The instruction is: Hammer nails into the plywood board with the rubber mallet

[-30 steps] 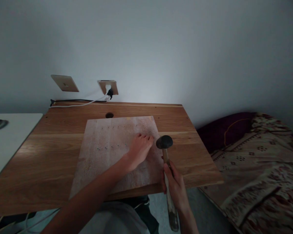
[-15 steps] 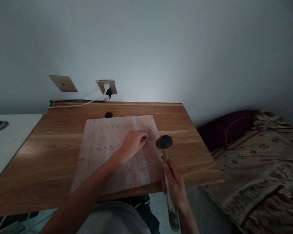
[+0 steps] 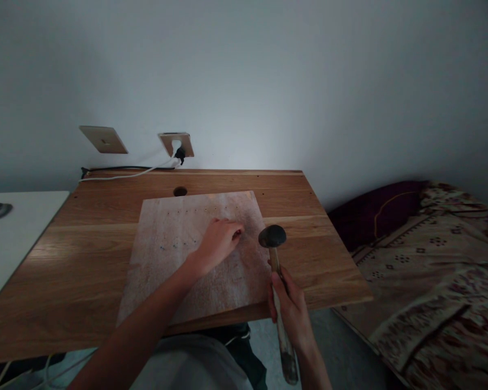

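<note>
A pale wooden board (image 3: 174,271) lies on the brown wooden desk (image 3: 85,254); rows of small nails stand in its far half. My left hand (image 3: 217,244) rests on the board with fingers curled into a pinch near its right side; what they pinch is too small to make out. My right hand (image 3: 290,311) grips the wooden handle of a hammer (image 3: 273,238), whose dark head hovers just right of my left fingertips, above the board's right edge.
A round cable hole (image 3: 180,191) sits behind the board. A wall socket (image 3: 176,144) holds plugs, with cables trailing left along the desk's back edge. A white table (image 3: 12,227) adjoins on the left. A bed with patterned cover (image 3: 431,271) lies to the right.
My left hand went from lying flat with fingers spread on the board to curled into a pinch, shifting slightly left. The hammer and right hand have barely moved.
</note>
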Motion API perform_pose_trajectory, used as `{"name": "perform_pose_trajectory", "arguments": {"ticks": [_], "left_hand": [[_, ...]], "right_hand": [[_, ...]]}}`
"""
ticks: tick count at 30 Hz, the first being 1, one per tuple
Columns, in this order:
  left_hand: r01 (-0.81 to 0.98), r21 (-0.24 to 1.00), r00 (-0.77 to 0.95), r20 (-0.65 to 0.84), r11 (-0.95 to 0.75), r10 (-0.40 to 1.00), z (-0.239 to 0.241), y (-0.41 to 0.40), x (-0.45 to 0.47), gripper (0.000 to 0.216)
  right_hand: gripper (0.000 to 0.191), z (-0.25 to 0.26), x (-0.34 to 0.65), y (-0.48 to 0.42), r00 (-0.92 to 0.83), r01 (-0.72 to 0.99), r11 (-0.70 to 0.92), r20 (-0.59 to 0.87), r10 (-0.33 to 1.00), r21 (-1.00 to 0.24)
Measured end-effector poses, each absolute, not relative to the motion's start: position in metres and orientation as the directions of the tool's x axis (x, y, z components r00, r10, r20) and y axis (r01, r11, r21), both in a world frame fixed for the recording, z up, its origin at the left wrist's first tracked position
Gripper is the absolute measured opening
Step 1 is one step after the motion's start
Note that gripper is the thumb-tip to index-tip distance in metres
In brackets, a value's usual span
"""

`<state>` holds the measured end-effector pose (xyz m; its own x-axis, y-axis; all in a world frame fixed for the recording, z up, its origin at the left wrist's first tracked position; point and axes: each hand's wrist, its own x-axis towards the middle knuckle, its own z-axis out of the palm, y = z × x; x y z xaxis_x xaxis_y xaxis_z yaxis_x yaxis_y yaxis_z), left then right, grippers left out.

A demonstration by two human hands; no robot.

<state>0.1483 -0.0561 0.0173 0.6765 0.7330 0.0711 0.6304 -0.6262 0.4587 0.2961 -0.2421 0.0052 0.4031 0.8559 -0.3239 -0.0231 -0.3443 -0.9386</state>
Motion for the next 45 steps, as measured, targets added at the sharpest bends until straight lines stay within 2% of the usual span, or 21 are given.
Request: {"name": "perform_pose_trajectory", "arguments": {"ticks": [7,16,24,30,33,40,45], "left_hand": [[0.63,0.474,0.668,0.073,-0.615,0.74,0.015,-0.057,0.147,0.017],[0.652,0.427,0.669,0.065,-0.627,0.74,0.011,-0.064,0.152,0.017],[0.675,0.411,0.661,0.032,-0.613,0.749,0.011,-0.065,0.156,0.025],[0.674,0.446,0.641,0.043,-0.589,0.766,0.011,-0.066,0.156,0.038],[0.683,0.454,0.628,0.035,-0.573,0.777,0.013,-0.066,0.157,0.037],[0.707,0.414,0.623,0.018,-0.573,0.782,0.013,-0.065,0.157,0.035],[0.703,0.418,0.623,0.029,-0.576,0.781,0.01,-0.065,0.157,0.035]], "right_hand": [[0.051,0.004,0.294,-0.242,0.382,-0.027,-0.347,-0.33,0.863,-0.937],[0.053,0.008,0.291,-0.241,0.387,-0.036,-0.359,-0.344,0.855,-0.933],[0.049,0.006,0.289,-0.24,0.369,-0.005,-0.338,-0.316,0.874,-0.941],[0.047,0.015,0.283,-0.232,0.32,-0.029,-0.334,-0.326,0.89,-0.942],[0.047,0.019,0.28,-0.227,0.301,-0.042,-0.346,-0.342,0.89,-0.937],[0.042,0.017,0.281,-0.223,0.257,0.075,-0.332,-0.303,0.918,-0.94],[0.042,0.013,0.283,-0.226,0.254,0.094,-0.341,-0.308,0.917,-0.935]]}}
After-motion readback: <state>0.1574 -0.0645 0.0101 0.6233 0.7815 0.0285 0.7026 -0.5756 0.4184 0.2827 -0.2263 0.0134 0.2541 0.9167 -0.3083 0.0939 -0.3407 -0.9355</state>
